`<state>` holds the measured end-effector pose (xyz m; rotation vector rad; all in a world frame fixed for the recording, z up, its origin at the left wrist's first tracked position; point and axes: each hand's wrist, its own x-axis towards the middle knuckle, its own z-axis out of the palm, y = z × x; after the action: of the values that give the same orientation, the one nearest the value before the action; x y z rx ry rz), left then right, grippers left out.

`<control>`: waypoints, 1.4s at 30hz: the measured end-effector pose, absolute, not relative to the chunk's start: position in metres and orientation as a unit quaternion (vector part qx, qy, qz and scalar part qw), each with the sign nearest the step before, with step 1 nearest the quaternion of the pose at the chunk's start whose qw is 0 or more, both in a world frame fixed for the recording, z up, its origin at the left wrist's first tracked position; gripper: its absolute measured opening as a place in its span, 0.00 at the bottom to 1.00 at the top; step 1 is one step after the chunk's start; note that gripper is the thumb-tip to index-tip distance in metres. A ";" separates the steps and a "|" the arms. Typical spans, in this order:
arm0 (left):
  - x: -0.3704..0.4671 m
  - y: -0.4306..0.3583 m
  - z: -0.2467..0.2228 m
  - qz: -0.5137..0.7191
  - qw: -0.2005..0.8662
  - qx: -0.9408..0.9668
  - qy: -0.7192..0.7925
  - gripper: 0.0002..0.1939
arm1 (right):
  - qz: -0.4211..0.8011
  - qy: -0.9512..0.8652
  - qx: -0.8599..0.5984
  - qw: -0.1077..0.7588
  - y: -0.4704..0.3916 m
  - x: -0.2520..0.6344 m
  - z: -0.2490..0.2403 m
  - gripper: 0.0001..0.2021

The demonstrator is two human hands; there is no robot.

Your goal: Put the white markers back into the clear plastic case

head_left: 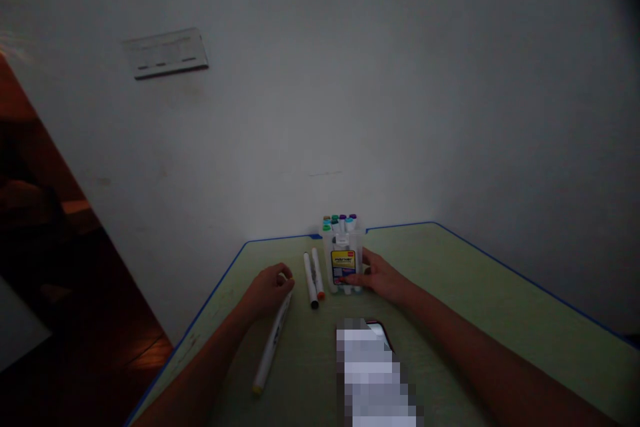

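My left hand (273, 288) is closed, thumb and fingers pinched at the upper end of a white marker with a yellow tip (273, 345), which slants down toward the table's near side. My right hand (376, 275) grips the lower right part of a clear plastic marker box (344, 260), its thumb across the yellow and blue label. Several markers with green, blue, purple and brown caps stand upright in the box. Between the left hand and the box lie two white markers, one with a black end (311, 280) and one with an orange end (318, 273).
A phone (381, 335), partly pixelated, lies at the near middle of the green table (440, 280), which has a blue edge. Behind it rises a grey wall with a switch plate (167, 53). Dark reddish floor shows at the far left.
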<state>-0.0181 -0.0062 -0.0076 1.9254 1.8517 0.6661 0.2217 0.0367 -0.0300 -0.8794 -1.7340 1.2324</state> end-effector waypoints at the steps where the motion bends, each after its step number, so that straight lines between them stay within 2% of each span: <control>1: -0.018 -0.006 -0.008 0.240 0.197 0.685 0.659 0.09 | 0.484 -0.691 -0.350 0.407 0.037 0.222 -0.031 0.24; 7: -0.020 -0.004 -0.009 0.275 0.257 0.664 0.646 0.10 | 0.464 -0.703 -0.355 0.406 0.040 0.223 -0.035 0.23; 18: -0.018 -0.010 0.004 0.345 0.372 0.623 0.595 0.21 | 0.462 -0.706 -0.355 0.402 0.038 0.223 -0.031 0.24; 28: -0.024 -0.017 0.011 0.386 0.545 0.576 0.471 0.20 | 0.465 -0.704 -0.353 0.404 0.041 0.223 -0.034 0.25; 38: -0.023 -0.017 0.012 0.417 0.566 0.553 0.447 0.15 | 0.476 -0.699 -0.349 0.404 0.039 0.222 -0.032 0.24; 42: -0.023 -0.016 0.013 0.448 0.575 0.524 0.441 0.17 | 0.480 -0.697 -0.344 0.406 0.040 0.223 -0.034 0.24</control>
<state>-0.0230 -0.0162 0.0132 1.2287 1.0328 1.0484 0.2230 0.0405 -0.0340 -0.8676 -1.7581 1.2111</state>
